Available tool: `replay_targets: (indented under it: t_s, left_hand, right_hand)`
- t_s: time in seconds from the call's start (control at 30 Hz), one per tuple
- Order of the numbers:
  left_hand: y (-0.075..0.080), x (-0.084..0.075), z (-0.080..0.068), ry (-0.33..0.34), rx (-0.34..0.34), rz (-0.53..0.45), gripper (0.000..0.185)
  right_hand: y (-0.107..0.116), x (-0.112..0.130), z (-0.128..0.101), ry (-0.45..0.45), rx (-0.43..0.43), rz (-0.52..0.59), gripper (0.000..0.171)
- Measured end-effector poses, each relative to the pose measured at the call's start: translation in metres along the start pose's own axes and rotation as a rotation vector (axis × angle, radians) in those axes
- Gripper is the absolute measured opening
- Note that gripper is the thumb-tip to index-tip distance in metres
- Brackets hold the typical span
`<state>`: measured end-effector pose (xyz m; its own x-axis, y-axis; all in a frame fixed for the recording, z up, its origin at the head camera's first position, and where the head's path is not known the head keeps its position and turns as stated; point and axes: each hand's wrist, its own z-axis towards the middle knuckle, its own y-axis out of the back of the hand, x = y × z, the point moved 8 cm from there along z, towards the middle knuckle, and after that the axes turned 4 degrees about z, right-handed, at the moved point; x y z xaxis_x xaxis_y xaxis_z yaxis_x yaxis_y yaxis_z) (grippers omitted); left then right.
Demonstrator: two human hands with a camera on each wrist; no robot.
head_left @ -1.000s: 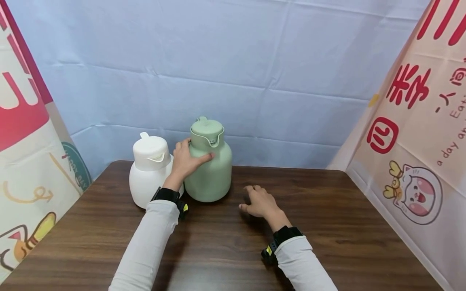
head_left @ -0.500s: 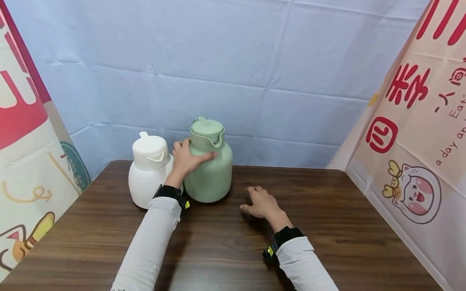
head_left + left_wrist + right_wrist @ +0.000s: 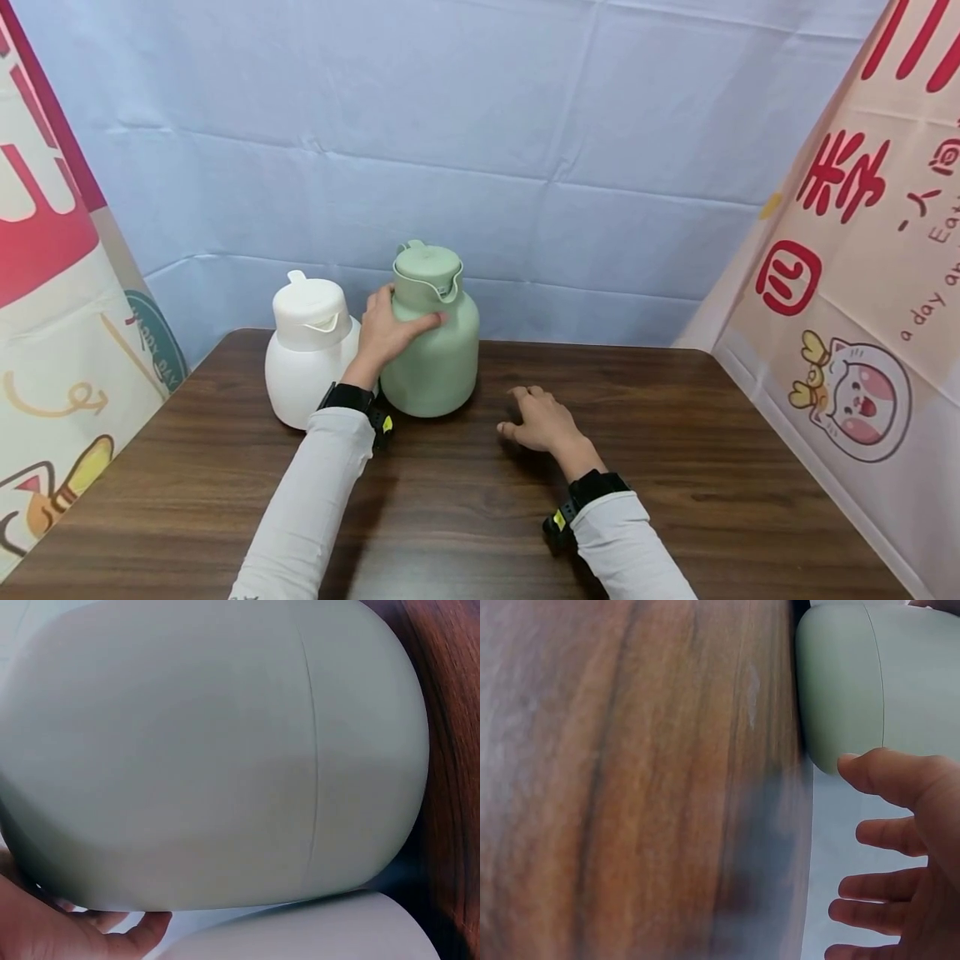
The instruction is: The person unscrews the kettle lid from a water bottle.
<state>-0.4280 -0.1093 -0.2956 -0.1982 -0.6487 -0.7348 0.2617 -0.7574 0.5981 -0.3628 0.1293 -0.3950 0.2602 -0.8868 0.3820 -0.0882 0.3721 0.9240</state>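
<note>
A pale green thermos jug (image 3: pixel 432 367) stands upright on the table, its lid and pouring spout toward the top. My left hand (image 3: pixel 388 330) grips its upper left side, thumb across the front and fingers round the side. The green body fills most of the left wrist view, with my fingers (image 3: pixel 142 936) at the lower left. Close on its left stands a white thermos jug (image 3: pixel 296 383), partly behind my left hand. My right hand (image 3: pixel 546 422) is spread low over the table to the right of the green jug, holding nothing; its fingers (image 3: pixel 881 886) are apart.
Both jugs stand on a dark wooden table (image 3: pixel 675 433), toward its back left. A pale blue cloth (image 3: pixel 480 150) hangs behind the back edge. Printed cloths hang at the left (image 3: pixel 52 350) and right (image 3: pixel 847 292).
Almost nothing differs. My left hand keeps its grip on the green thermos jug, and both jugs stay in place. My right hand has shifted very slightly to the right.
</note>
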Motion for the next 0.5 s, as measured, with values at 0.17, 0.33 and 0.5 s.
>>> replay_targets:
  t_s: [0.17, 0.33, 0.5]
  left_hand:
    - [0.0015, -0.0013, -0.0006, 0.0, -0.005, 0.005, 0.1]
    - [0.0014, -0.0026, -0.0019, -0.001, 0.002, 0.015, 0.099]
    - [0.001, -0.0046, -0.0034, -0.004, 0.014, 0.026, 0.099]
  right_hand:
    - [-0.0001, 0.0015, 0.0003, 0.006, -0.001, -0.007, 0.061]
    - [-0.0001, 0.0019, -0.0011, 0.003, 0.001, -0.007, 0.061]
    - [0.0017, 0.0031, -0.003, 0.009, -0.009, -0.007, 0.061]
